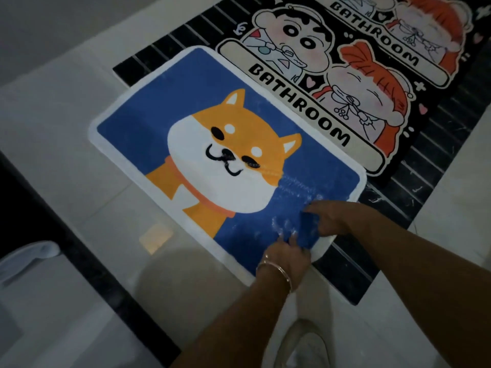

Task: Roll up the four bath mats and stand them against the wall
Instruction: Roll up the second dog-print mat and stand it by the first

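A blue bath mat (164,102) with an orange-and-white dog and a white border lies flat on the floor in the middle of the view. My left hand (285,254) and my right hand (329,217) both pinch its near right corner, where the fabric is bunched up off the floor. Beyond it lies a black cartoon mat (300,83) printed "BATHROOM", partly under the blue one. A second mat of the same print (414,35) sits at the top right, cut off by the frame.
The mats rest on a black striped floor strip (430,166) set in pale glossy tiles (66,128). A dark ledge (87,264) runs diagonally at the lower left, with a white object (29,258) beside it. A light shoe (308,346) shows at the bottom.
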### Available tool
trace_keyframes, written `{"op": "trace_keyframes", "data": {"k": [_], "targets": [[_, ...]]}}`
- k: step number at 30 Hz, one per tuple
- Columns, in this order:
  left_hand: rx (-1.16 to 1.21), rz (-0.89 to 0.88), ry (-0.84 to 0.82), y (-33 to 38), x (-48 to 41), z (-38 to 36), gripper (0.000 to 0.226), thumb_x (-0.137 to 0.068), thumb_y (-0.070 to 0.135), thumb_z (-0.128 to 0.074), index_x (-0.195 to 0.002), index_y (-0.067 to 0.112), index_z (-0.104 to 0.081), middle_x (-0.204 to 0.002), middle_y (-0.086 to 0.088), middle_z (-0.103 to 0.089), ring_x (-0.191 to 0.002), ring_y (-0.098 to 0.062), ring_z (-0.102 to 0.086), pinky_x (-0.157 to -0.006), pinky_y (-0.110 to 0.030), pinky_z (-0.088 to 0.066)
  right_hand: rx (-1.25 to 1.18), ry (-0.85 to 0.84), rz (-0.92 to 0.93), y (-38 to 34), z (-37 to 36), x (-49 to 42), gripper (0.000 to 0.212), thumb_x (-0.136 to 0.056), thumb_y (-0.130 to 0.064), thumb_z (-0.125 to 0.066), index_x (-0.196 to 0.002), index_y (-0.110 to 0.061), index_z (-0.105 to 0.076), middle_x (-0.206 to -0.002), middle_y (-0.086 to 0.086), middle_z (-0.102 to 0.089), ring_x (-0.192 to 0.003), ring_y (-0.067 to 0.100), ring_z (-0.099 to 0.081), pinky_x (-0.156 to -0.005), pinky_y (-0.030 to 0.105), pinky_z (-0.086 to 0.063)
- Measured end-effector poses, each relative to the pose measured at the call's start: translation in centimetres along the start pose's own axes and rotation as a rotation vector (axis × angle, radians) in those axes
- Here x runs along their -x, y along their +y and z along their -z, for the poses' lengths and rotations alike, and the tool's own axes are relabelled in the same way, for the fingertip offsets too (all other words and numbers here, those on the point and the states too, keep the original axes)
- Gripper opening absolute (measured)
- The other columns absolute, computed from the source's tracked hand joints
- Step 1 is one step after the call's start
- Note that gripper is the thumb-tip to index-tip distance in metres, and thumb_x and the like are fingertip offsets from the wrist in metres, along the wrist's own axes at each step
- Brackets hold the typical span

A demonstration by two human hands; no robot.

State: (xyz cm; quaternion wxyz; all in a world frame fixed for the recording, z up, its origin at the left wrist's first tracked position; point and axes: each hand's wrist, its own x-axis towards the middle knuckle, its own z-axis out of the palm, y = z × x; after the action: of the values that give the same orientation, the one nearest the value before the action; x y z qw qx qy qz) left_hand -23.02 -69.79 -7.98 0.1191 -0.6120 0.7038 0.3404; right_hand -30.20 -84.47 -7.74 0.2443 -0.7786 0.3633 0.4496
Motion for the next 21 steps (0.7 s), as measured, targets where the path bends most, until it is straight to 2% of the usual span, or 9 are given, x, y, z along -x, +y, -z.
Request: {"op": "trace_keyframes", "data": {"k": [2, 5, 7, 10, 13, 15, 17, 19, 21], "targets": [[0.155, 0.028, 0.041, -2.7, 0.6, 2.8, 0.033, -0.094, 0.023, -0.045, -0.123, 0.009, -0.048, -0.126, -0.02, -0.055, -0.113, -0.037, -0.054, -0.088, -0.04, -0.044, 0.028, -0.012, -0.017, -1.1, 1.7, 0.3, 0.058, -0.092, -0.019, -0.054, -0.146, -0.018, -0.032, -0.152, 0.009, -0.031, -0.137, 0.028, -0.034, -0.112, 0.041, -0.03], [0.298, 0.092, 0.134, -7.5, 2.4, 7.5, 0.029, -0.091, 0.026, -0.048, -0.113, 0.008, -0.047, -0.112, -0.02, -0.059, -0.098, -0.036, -0.057, -0.069, -0.03, -0.037, -0.022, 0.08, 0.002, -3.4, 5.5, 1.7, 0.051, -0.099, -0.024, -0.042, -0.148, -0.016, -0.028, -0.156, 0.008, -0.024, -0.141, 0.027, -0.028, -0.115, 0.037, -0.023], [0.268, 0.12, 0.178, -10.3, 4.0, 10.2, 0.026, -0.091, 0.023, -0.047, -0.112, 0.007, -0.045, -0.105, -0.02, -0.059, -0.091, -0.034, -0.056, -0.067, -0.028, -0.035, -0.115, 0.185, 0.055, -5.3, 8.3, 3.3, 0.047, -0.102, -0.035, -0.033, -0.144, -0.013, -0.037, -0.153, 0.009, -0.031, -0.137, 0.026, -0.033, -0.108, 0.033, -0.027], [0.216, 0.139, 0.216, -13.1, 6.5, 13.3, 0.024, -0.092, 0.021, -0.046, -0.112, 0.009, -0.044, -0.095, -0.016, -0.057, -0.09, -0.034, -0.057, -0.07, -0.031, -0.041, -0.281, 0.361, 0.167, -8.1, 11.0, 5.6, 0.06, -0.096, -0.057, -0.028, -0.128, -0.015, -0.055, -0.138, 0.008, -0.05, -0.122, 0.025, -0.047, -0.095, 0.035, -0.035], [0.133, 0.158, 0.236, -15.4, 8.9, 15.4, 0.029, -0.092, 0.02, -0.045, -0.12, 0.012, -0.046, -0.103, -0.017, -0.059, -0.097, -0.033, -0.056, -0.071, -0.028, -0.037, -0.315, 0.437, 0.292, -9.9, 11.6, 7.0, 0.052, -0.089, -0.065, -0.039, -0.097, -0.021, -0.065, -0.104, 0.001, -0.064, -0.095, 0.018, -0.057, -0.081, 0.035, -0.041], [0.089, 0.202, 0.231, -17.2, 10.8, 16.3, 0.029, -0.091, 0.022, -0.047, -0.12, 0.016, -0.05, -0.109, -0.014, -0.059, -0.101, -0.031, -0.056, -0.074, -0.025, -0.036, -0.258, 0.468, 0.307, -10.2, 11.1, 7.0, 0.04, -0.085, -0.064, -0.049, -0.083, -0.027, -0.062, -0.084, -0.005, -0.061, -0.081, 0.012, -0.057, -0.069, 0.03, -0.043], [0.061, 0.273, 0.196, -19.3, 12.7, 16.5, 0.021, -0.09, 0.025, -0.049, -0.109, 0.02, -0.055, -0.11, -0.01, -0.06, -0.103, -0.029, -0.056, -0.08, -0.027, -0.041, -0.206, 0.476, 0.314, -9.8, 10.0, 6.4, 0.03, -0.087, -0.055, -0.054, -0.073, -0.029, -0.056, -0.075, -0.007, -0.056, -0.072, 0.008, -0.055, -0.061, 0.027, -0.04], [0.037, 0.352, 0.142, -21.3, 14.3, 15.6, 0.004, -0.088, 0.027, -0.05, -0.091, 0.024, -0.051, -0.109, -0.01, -0.062, -0.101, -0.028, -0.056, -0.081, -0.028, -0.043, -0.231, 0.445, 0.315, -9.2, 8.5, 5.6, 0.024, -0.09, -0.047, -0.055, -0.077, -0.026, -0.058, -0.075, -0.004, -0.059, -0.073, 0.014, -0.058, -0.062, 0.029, -0.044], [0.015, 0.413, 0.063, -21.9, 15.5, 14.1, 0.007, -0.089, 0.027, -0.05, -0.094, 0.023, -0.05, -0.112, -0.011, -0.061, -0.103, -0.028, -0.056, -0.08, -0.028, -0.041, -0.245, 0.406, 0.318, -9.0, 7.4, 5.1, 0.019, -0.093, -0.039, -0.052, -0.083, -0.025, -0.059, -0.074, -0.005, -0.058, -0.075, 0.016, -0.058, -0.065, 0.029, -0.043]]}}
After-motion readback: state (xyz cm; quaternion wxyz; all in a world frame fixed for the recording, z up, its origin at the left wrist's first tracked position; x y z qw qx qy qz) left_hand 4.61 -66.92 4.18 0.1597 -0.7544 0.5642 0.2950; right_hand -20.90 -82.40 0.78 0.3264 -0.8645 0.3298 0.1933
